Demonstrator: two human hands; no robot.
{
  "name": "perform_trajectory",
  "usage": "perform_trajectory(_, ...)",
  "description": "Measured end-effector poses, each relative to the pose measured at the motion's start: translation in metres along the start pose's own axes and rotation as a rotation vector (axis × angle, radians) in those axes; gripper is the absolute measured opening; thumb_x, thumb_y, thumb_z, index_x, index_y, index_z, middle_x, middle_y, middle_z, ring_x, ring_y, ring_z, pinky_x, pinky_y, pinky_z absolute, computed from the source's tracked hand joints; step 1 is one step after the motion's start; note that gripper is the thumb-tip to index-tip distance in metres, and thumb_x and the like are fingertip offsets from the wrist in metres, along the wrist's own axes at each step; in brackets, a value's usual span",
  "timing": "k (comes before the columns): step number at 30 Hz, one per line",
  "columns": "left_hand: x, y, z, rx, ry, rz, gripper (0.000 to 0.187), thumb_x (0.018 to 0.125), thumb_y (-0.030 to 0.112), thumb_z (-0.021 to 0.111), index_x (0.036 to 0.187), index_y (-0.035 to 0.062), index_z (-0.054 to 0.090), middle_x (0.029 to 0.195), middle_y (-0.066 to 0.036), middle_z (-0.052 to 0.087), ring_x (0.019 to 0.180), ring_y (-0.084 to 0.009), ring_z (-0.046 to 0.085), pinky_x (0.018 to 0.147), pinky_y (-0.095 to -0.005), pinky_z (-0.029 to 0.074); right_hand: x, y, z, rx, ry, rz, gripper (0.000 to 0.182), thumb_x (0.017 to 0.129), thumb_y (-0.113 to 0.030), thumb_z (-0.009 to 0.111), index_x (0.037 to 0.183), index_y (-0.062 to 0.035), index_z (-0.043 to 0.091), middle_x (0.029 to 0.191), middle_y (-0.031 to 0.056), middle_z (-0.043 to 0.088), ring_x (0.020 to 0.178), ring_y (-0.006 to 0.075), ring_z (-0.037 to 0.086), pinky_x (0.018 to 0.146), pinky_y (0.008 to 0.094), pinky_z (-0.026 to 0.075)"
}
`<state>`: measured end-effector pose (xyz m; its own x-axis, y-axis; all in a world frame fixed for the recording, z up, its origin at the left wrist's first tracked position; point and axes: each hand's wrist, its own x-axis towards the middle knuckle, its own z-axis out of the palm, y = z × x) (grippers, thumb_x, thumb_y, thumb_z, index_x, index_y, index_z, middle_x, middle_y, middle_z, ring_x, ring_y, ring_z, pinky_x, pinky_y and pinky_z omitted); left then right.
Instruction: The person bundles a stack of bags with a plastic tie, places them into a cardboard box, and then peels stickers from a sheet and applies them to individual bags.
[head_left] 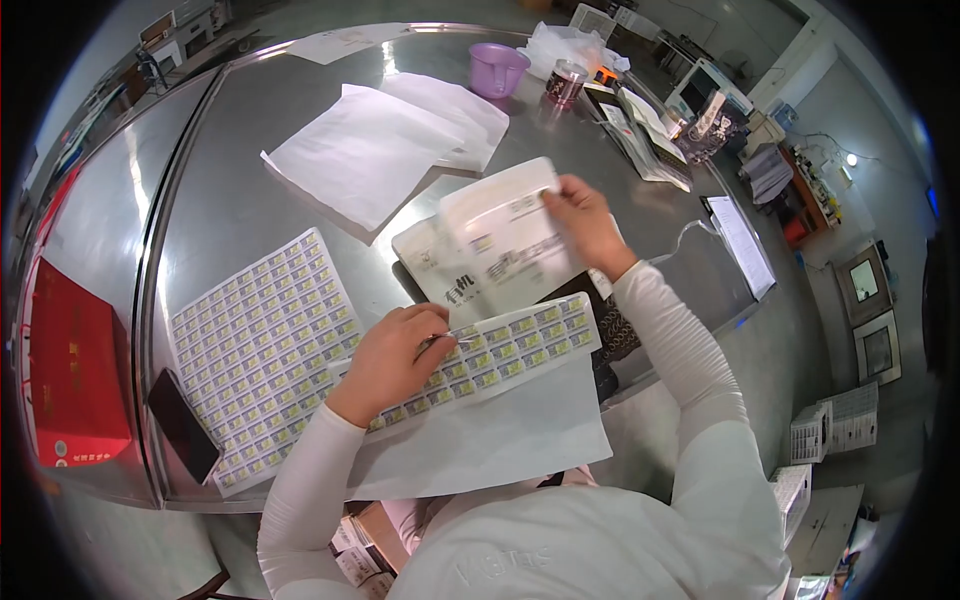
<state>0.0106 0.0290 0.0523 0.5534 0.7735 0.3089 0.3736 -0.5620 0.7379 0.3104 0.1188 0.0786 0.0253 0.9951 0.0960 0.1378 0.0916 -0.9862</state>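
Note:
My left hand [395, 362] rests over a narrow strip of label stickers [520, 345], its fingers closed on a pair of slim metal tweezers [450, 338] whose tips lie over the stickers. The strip lies on a plain pale backing sheet [500, 430] at the table's near edge. Farther up, my right hand [592, 222] pinches the right side of a white printed bag [500, 205], slightly blurred, raised over more white printed bags [425, 255]. Black characters show on the bags. To the left of my left hand is a big sheet of the same stickers [265, 350].
A black phone [185, 425] lies at the sticker sheet's left edge, near a red bag [75, 370]. White paper sheets [370, 150] lie beyond the bags. At the back stand a purple cup [498, 70] and a jar [566, 82]. A clipboard [740, 245] is at the right edge.

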Motion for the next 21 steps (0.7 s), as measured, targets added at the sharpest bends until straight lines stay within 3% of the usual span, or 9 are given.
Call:
perform_trajectory(4,0.001,0.012,-0.009,0.030,-0.066,-0.058,0.010,0.084,0.016,0.065,0.083,0.0065,0.062,0.076,-0.009,0.063,0.078,-0.0285,0.058,0.070,-0.0386,0.046,0.024,0.041,-0.097,-0.329,0.000,0.034,0.022,0.089,-0.016,0.064,0.106,-0.0021,0.061,0.084,0.0013,0.063,0.076,0.0097,0.058,0.071,0.0251,0.048)
perform_trajectory(7,0.001,0.010,-0.007,0.044,-0.070,-0.052,0.012,0.084,0.017,0.065,0.083,0.0057,0.064,0.073,-0.010,0.063,0.077,-0.0297,0.059,0.068,-0.0389,0.047,0.019,0.046,-0.104,-0.737,0.158,-0.001,0.028,0.085,-0.019,0.068,0.108,-0.0030,0.061,0.090,0.0067,0.063,0.081,0.0167,0.061,0.075,0.0297,0.049)
perform_trajectory(10,0.000,0.007,-0.002,0.006,-0.043,-0.104,0.014,0.084,0.018,0.064,0.084,0.0042,0.065,0.074,-0.012,0.063,0.073,-0.0316,0.059,0.066,-0.0403,0.047,0.012,0.040,-0.068,-1.209,0.299,-0.658,0.032,0.081,-0.016,0.071,0.110,-0.0055,0.061,0.092,0.0081,0.061,0.080,0.0191,0.057,0.078,0.0314,0.049)
perform_trajectory(12,0.001,0.009,-0.002,-0.022,-0.058,-0.163,0.015,0.085,0.018,0.064,0.085,0.0034,0.065,0.074,-0.014,0.064,0.072,-0.0328,0.060,0.066,-0.0411,0.047,-0.020,-0.005,-0.011,-0.944,-0.071,-0.542,0.034,0.080,-0.019,0.072,0.110,-0.0063,0.061,0.098,0.0089,0.060,0.088,0.0231,0.058,0.081,0.0341,0.048)
perform_trajectory(14,0.002,0.011,-0.003,-0.029,-0.066,-0.191,0.016,0.085,0.018,0.063,0.085,0.0027,0.065,0.075,-0.015,0.064,0.071,-0.0335,0.060,0.065,-0.0416,0.047,-0.051,-0.029,0.036,-0.653,-0.488,-0.199,0.033,0.079,-0.021,0.073,0.106,-0.0063,0.061,0.098,0.0089,0.060,0.090,0.0269,0.059,0.081,0.0366,0.048)
perform_trajectory(16,0.002,0.012,-0.003,-0.020,-0.064,-0.184,0.016,0.085,0.018,0.063,0.085,0.0020,0.065,0.075,-0.015,0.064,0.071,-0.0338,0.061,0.065,-0.0419,0.047,-0.075,-0.048,0.068,-0.836,-0.695,-0.348,0.028,0.079,-0.021,0.072,0.099,-0.0047,0.061,0.095,0.0113,0.062,0.087,0.0299,0.061,0.075,0.0384,0.048)
perform_trajectory(21,-0.001,0.010,-0.006,-0.030,0.008,-0.196,0.017,0.084,0.020,0.065,0.085,0.0031,0.066,0.074,-0.016,0.064,0.069,-0.0336,0.061,0.063,-0.0413,0.048,-0.074,-0.048,0.079,-0.949,-0.792,-0.111,0.023,0.081,-0.022,0.070,0.093,-0.0038,0.061,0.082,0.0130,0.065,0.077,0.0331,0.062,0.068,0.0408,0.047)
